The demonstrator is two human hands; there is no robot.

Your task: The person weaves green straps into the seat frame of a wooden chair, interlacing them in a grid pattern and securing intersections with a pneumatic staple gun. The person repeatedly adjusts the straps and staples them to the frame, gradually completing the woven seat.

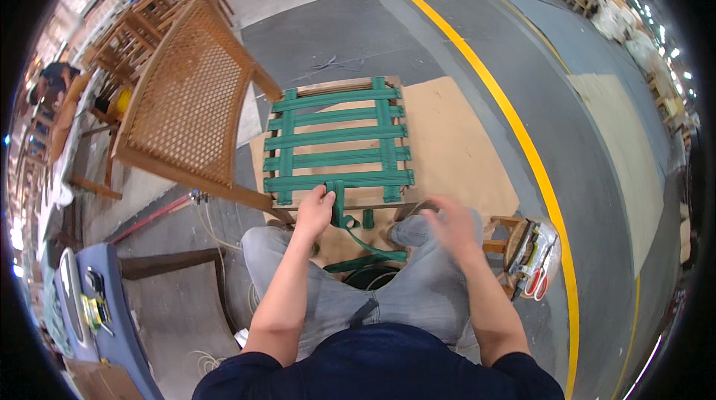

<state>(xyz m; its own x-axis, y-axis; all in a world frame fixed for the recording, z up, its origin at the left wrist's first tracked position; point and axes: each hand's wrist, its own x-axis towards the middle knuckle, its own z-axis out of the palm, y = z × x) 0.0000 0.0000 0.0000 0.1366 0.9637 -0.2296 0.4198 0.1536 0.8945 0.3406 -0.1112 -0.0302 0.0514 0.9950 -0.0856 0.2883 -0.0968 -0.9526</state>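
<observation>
A wooden chair with a woven cane back (190,94) stands in front of my knees. Green webbing straps (335,133) cross its seat frame, several side to side and one along each side. At the near rail, my left hand (315,211) pinches a loose green webbing strap (338,195), whose tail drops between my legs in a curl. My right hand (452,227) hangs over my right knee, off the seat's near right corner. It is slightly blurred, its fingers are stretched out and nothing shows in them.
A small stool (509,247) at my right bears a metal staple gun (528,247) and red-handled scissors (538,283). Brown cardboard (466,139) lies under the chair. A blue padded piece (112,318) with tools is at lower left. More wooden chairs (142,27) stand at far left.
</observation>
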